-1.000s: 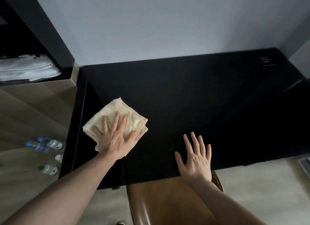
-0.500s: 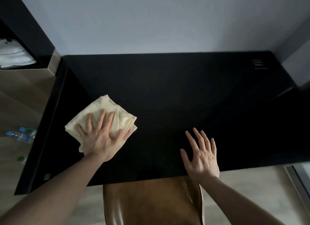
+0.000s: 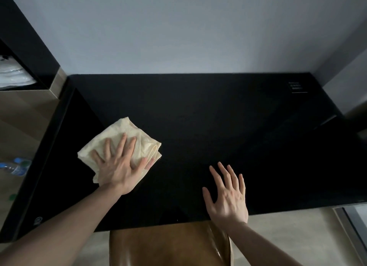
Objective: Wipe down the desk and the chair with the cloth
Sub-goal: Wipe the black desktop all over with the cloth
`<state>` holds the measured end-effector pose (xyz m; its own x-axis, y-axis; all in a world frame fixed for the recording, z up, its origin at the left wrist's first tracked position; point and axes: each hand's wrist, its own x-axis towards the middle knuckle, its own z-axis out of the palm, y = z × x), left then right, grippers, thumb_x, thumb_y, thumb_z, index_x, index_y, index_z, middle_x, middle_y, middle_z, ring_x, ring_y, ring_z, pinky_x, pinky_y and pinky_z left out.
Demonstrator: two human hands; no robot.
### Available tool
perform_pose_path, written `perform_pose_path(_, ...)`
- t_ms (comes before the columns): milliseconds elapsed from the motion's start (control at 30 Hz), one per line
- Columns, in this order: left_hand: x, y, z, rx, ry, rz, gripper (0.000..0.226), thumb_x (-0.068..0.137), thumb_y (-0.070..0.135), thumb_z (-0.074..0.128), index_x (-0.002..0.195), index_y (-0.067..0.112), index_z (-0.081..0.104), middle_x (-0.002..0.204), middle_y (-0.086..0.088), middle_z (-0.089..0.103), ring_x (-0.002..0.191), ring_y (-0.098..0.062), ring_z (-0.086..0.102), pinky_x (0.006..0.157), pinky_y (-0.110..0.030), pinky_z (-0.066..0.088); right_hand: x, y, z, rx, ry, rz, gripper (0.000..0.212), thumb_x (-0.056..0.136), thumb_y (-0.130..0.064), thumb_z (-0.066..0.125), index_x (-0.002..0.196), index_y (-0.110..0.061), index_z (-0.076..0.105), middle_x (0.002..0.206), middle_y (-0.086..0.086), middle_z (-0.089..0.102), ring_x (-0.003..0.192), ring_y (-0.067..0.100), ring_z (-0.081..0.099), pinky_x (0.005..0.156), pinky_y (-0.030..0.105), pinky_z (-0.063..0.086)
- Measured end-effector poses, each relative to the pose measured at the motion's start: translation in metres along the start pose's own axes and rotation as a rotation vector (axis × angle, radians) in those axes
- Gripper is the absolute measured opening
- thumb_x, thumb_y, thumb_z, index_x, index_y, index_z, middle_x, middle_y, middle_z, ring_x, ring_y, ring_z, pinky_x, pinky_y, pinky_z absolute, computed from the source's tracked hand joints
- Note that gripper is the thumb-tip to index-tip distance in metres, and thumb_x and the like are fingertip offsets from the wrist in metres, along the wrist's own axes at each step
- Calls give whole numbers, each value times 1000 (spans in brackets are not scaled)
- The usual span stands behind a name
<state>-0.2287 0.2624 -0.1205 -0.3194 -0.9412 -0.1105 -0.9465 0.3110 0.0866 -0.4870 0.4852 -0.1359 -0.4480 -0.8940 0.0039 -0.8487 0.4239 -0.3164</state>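
A folded pale yellow cloth [image 3: 127, 135] lies on the left part of the black desk [image 3: 218, 122]. My left hand [image 3: 119, 164] presses flat on the cloth with straight, spread fingers. My right hand [image 3: 226, 196] rests flat on the desk near its front edge, fingers spread, holding nothing. A brown glossy chair [image 3: 166, 246] stands under the front edge of the desk, just below my right wrist.
A grey wall backs the desk. A small socket panel [image 3: 296, 86] sits at the desk's far right corner. To the left are a wooden cabinet with white linen [image 3: 12, 77] on a shelf and water bottles [image 3: 14, 167] on the floor.
The view has shifted left and the desk now fills more of the frame. My left hand has slid the cloth a little to the right along the desk. My right hand has stayed flat.
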Motion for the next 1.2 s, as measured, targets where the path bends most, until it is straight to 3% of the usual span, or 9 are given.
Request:
perform_pose_path(233,0,77,10,-4,9,-19,88,92,85,13,168,40,15,179,9,3,162,-40,1,122,-76,10,3,2,-8,258,44,16,56,99,-55,50,152,-37,55,165,-16,41,162,11,18,134,45,2)
perform_pose_path(400,-6,134,18,-19,38,-103,90,91,87,9,168,40,16,179,8,5,161,-41,4,122,-77,11,9,37,-32,623,-34,44,51,97,-44,56,148,-40,59,162,-25,35,153,-1,27,129,40,28)
perform_pose_path(467,-11,165,19,-29,32,-144,94,89,90,5,167,40,16,178,8,5,161,-41,4,122,-77,10,16,88,-49,545,-68,-60,52,98,-39,60,150,-39,57,166,-19,31,154,6,28,126,37,31)
perform_pose_path(533,-18,202,16,-69,18,-168,101,85,94,-1,167,38,17,178,7,5,160,-43,3,123,-77,10,27,157,-69,367,-72,-157,54,100,-38,60,153,-35,54,169,-10,30,157,15,27,128,42,27)
perform_pose_path(633,-26,256,17,-101,16,-175,108,82,95,-9,167,35,20,178,5,7,161,-43,4,123,-77,8,47,256,-96,179,-46,-149,57,102,-46,50,156,-31,51,171,-3,32,159,25,28,130,54,23)
perform_pose_path(733,-32,303,19,-67,-17,-148,102,88,93,1,166,33,26,177,3,13,159,-45,10,121,-79,12,54,313,-110,79,-88,-139,61,106,-55,38,163,-32,41,174,-4,28,163,21,19,133,52,15)
perform_pose_path(833,-35,331,24,-38,-18,-125,97,91,91,8,165,32,31,176,1,18,159,-46,13,119,-81,15,55,323,-112,76,-90,-165,62,107,-54,38,165,-32,38,175,-7,26,165,16,12,134,51,11)
perform_pose_path(1033,-40,356,27,-77,21,-129,106,86,93,-5,166,33,28,178,4,13,161,-44,5,122,-79,7,55,324,-114,142,-33,-169,58,105,-50,46,158,-28,49,170,-6,37,163,17,21,132,52,19)
perform_pose_path(1200,-44,377,28,-90,-23,-167,102,87,93,-2,167,35,22,178,5,8,161,-43,2,122,-78,6,55,328,-112,228,-10,-165,56,100,-45,54,153,-27,58,164,-7,45,160,16,28,131,52,23)
